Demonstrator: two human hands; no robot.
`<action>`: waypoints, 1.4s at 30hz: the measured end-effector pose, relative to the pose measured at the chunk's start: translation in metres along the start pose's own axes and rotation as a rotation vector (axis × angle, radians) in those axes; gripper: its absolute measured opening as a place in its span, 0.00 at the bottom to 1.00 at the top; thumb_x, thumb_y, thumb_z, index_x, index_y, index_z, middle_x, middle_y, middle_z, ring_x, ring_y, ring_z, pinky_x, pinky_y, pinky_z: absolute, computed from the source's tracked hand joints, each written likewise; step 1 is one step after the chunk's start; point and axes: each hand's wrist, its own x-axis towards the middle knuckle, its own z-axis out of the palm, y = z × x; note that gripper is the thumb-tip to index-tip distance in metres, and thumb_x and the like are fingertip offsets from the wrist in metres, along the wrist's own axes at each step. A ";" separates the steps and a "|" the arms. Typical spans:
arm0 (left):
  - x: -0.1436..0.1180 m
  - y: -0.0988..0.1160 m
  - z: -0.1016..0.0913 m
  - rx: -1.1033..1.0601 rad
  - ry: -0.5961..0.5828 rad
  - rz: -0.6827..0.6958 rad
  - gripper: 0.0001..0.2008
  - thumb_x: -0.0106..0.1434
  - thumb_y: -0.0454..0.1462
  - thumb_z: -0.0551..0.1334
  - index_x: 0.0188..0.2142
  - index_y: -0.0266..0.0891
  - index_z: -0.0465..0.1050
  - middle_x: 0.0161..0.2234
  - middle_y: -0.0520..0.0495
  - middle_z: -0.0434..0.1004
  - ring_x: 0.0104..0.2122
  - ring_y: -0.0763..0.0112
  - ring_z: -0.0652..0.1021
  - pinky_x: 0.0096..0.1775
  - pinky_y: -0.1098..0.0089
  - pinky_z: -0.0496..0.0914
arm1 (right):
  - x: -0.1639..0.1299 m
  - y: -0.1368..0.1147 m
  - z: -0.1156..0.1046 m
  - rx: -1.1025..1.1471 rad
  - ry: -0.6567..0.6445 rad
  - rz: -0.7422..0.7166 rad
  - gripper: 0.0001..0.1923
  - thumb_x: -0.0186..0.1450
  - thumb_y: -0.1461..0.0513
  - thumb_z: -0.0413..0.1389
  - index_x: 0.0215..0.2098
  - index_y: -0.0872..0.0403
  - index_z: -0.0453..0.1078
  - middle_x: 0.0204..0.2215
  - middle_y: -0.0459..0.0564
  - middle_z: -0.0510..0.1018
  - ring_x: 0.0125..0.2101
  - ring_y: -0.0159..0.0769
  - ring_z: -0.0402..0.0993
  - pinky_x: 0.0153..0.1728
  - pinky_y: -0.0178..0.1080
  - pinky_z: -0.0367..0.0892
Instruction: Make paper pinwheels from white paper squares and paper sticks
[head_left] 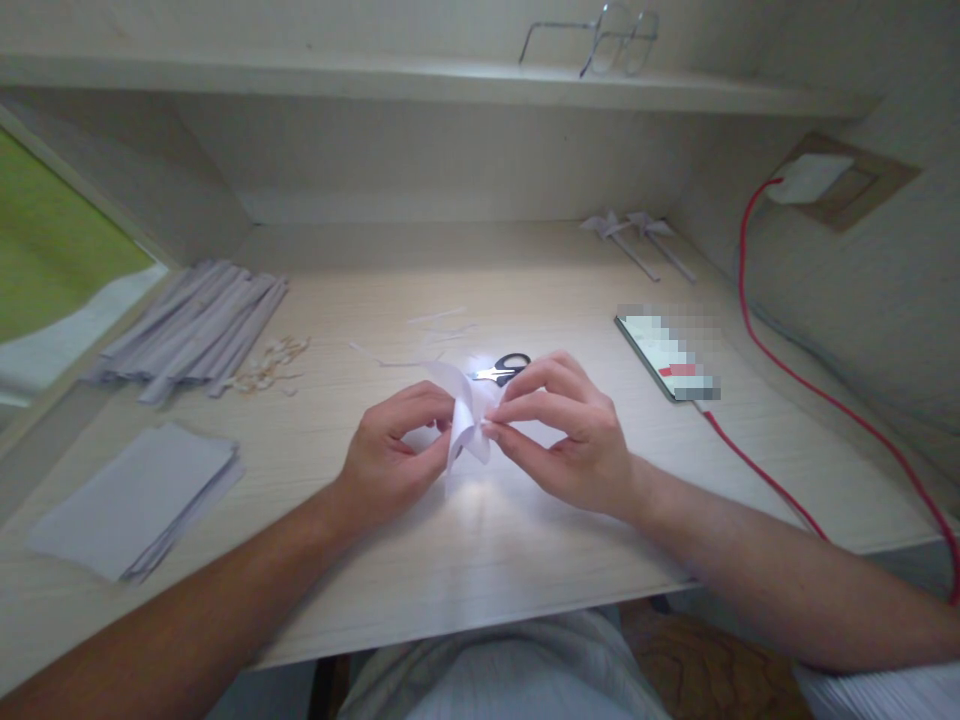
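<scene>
A white paper pinwheel (466, 415) with curled blades is held up over the desk between both hands. My left hand (397, 440) is closed on its left side, thumb and fingers pinching the paper. From the right, my right hand (566, 430) pinches at the pinwheel's middle with thumb and fingertips; whatever small piece may be between those tips is hidden. Just behind the hands lies a pair of scissors (504, 370) with black handles, partly covered by the right fingers. Thin paper strips (442, 325) are scattered beyond the pinwheel.
Rolled paper sticks (195, 325) are piled at the left, beside small pale pieces (270, 365) and a paper stack (139, 500). Two finished-looking pinwheels (630, 232) lie at the back right. A phone (664, 355) charges on a red cable (765, 480). Glasses (600, 40) rest on the shelf.
</scene>
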 end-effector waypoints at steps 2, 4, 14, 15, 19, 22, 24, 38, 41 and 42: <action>0.000 0.000 -0.001 -0.008 -0.010 0.004 0.03 0.60 0.32 0.70 0.31 0.38 0.79 0.30 0.47 0.75 0.33 0.66 0.76 0.37 0.66 0.69 | 0.000 0.000 0.000 -0.006 -0.010 -0.015 0.03 0.64 0.66 0.64 0.36 0.51 0.78 0.32 0.51 0.79 0.36 0.40 0.73 0.40 0.47 0.71; -0.001 0.000 -0.002 -0.009 -0.028 0.015 0.02 0.60 0.32 0.70 0.32 0.38 0.79 0.31 0.47 0.75 0.33 0.66 0.76 0.37 0.66 0.69 | 0.000 -0.001 0.000 -0.020 -0.012 -0.024 0.03 0.64 0.66 0.64 0.35 0.52 0.77 0.32 0.51 0.80 0.35 0.40 0.73 0.40 0.47 0.71; -0.004 0.002 0.000 -0.003 -0.048 0.057 0.12 0.59 0.31 0.72 0.43 0.42 0.84 0.35 0.45 0.80 0.37 0.64 0.79 0.41 0.66 0.71 | -0.001 -0.001 0.002 -0.027 -0.034 -0.008 0.01 0.65 0.65 0.63 0.35 0.52 0.77 0.32 0.51 0.81 0.35 0.41 0.73 0.41 0.48 0.71; -0.004 0.002 0.000 -0.009 -0.038 0.053 0.12 0.59 0.32 0.72 0.43 0.42 0.84 0.36 0.45 0.80 0.37 0.64 0.79 0.41 0.67 0.71 | -0.001 -0.001 0.002 -0.020 -0.037 -0.001 0.01 0.65 0.65 0.64 0.35 0.52 0.78 0.32 0.52 0.81 0.36 0.41 0.73 0.41 0.48 0.71; -0.004 0.006 0.001 -0.044 -0.010 0.036 0.12 0.60 0.33 0.72 0.43 0.44 0.85 0.38 0.45 0.83 0.37 0.65 0.80 0.40 0.68 0.72 | 0.000 -0.001 0.002 0.012 -0.038 0.058 0.02 0.65 0.65 0.65 0.37 0.51 0.79 0.34 0.51 0.81 0.38 0.41 0.73 0.43 0.48 0.72; -0.004 0.009 0.002 -0.085 0.008 0.001 0.11 0.60 0.34 0.72 0.43 0.46 0.85 0.40 0.45 0.84 0.38 0.65 0.81 0.40 0.69 0.72 | -0.001 -0.003 0.002 0.038 -0.016 0.081 0.03 0.64 0.64 0.66 0.37 0.50 0.80 0.37 0.51 0.80 0.42 0.42 0.74 0.46 0.49 0.71; -0.005 0.010 0.003 -0.118 0.030 -0.061 0.09 0.61 0.35 0.72 0.42 0.47 0.85 0.38 0.46 0.84 0.37 0.66 0.81 0.39 0.69 0.72 | -0.001 -0.003 0.001 0.059 0.001 0.097 0.03 0.64 0.64 0.67 0.37 0.49 0.81 0.41 0.52 0.80 0.45 0.42 0.74 0.49 0.49 0.71; -0.011 0.006 0.008 -0.172 0.128 -0.209 0.05 0.57 0.37 0.75 0.35 0.45 0.86 0.38 0.45 0.84 0.38 0.61 0.81 0.40 0.64 0.73 | 0.004 0.011 0.004 0.854 -0.211 0.863 0.14 0.57 0.54 0.71 0.34 0.55 0.80 0.31 0.49 0.84 0.30 0.35 0.79 0.34 0.38 0.73; -0.009 0.007 0.010 -0.174 0.136 -0.214 0.04 0.57 0.38 0.75 0.33 0.43 0.86 0.37 0.44 0.84 0.37 0.61 0.81 0.40 0.64 0.73 | 0.005 0.010 0.004 0.836 -0.188 0.863 0.14 0.57 0.54 0.71 0.29 0.55 0.79 0.27 0.47 0.83 0.27 0.33 0.77 0.32 0.36 0.71; -0.009 0.007 0.010 -0.174 0.135 -0.213 0.04 0.57 0.38 0.75 0.33 0.43 0.86 0.37 0.44 0.84 0.36 0.62 0.81 0.40 0.64 0.73 | 0.005 0.010 0.004 0.829 -0.186 0.856 0.14 0.57 0.53 0.71 0.28 0.55 0.79 0.26 0.47 0.82 0.27 0.33 0.77 0.31 0.36 0.71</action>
